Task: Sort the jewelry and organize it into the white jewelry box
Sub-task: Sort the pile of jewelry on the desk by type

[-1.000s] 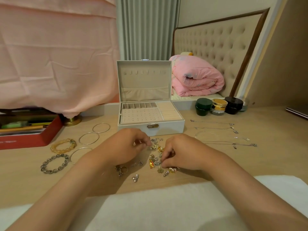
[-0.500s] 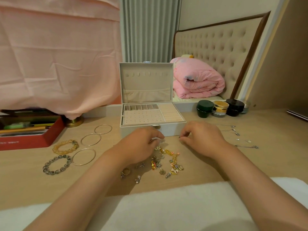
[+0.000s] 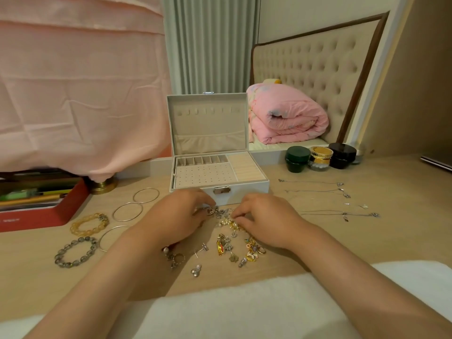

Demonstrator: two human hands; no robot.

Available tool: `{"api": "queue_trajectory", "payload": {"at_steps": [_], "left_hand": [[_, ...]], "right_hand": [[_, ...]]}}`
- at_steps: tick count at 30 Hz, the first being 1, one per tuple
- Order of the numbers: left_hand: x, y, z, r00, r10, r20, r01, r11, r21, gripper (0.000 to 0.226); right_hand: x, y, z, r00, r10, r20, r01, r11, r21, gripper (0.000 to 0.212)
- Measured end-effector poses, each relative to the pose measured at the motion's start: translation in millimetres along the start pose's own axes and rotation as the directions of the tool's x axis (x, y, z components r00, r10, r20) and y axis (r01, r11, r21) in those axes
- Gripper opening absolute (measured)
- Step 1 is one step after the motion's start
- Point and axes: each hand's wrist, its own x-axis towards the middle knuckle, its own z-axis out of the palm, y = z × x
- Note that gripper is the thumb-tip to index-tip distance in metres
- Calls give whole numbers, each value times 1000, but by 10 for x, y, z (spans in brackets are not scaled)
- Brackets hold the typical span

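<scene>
The white jewelry box (image 3: 244,192) stands open at the middle of the wooden table, lid upright, trays bare. Just in front of it lies a pile of small earrings and charms (image 3: 232,243), silver and gold. My left hand (image 3: 181,216) pinches a small silver piece (image 3: 210,211) at the pile's far edge. My right hand (image 3: 264,218) pinches a small gold piece (image 3: 231,221) in the same pile. Both hands sit close together below the box's clasp.
Thin bangles (image 3: 146,195) and two bead bracelets (image 3: 89,224) lie at the left. Several silver necklaces (image 3: 337,211) are spread at the right. Three cosmetic jars (image 3: 320,157) stand behind them. A red tray of pens (image 3: 44,211) is far left. A white cloth (image 3: 244,309) covers the near edge.
Both hands drew back toward the middle of the pile; the right hand moved left from the box's right corner and now pinches a gold piece. The camera tilted slightly.
</scene>
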Motion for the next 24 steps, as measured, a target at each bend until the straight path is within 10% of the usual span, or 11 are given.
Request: {"api": "queue_trajectory", "payload": {"at_steps": [24], "left_hand": [[-93, 120, 187, 993, 68, 97, -58, 993, -102, 25]], "right_hand": [[-20, -42, -14, 987, 156, 37, -155, 988, -20, 9]]}}
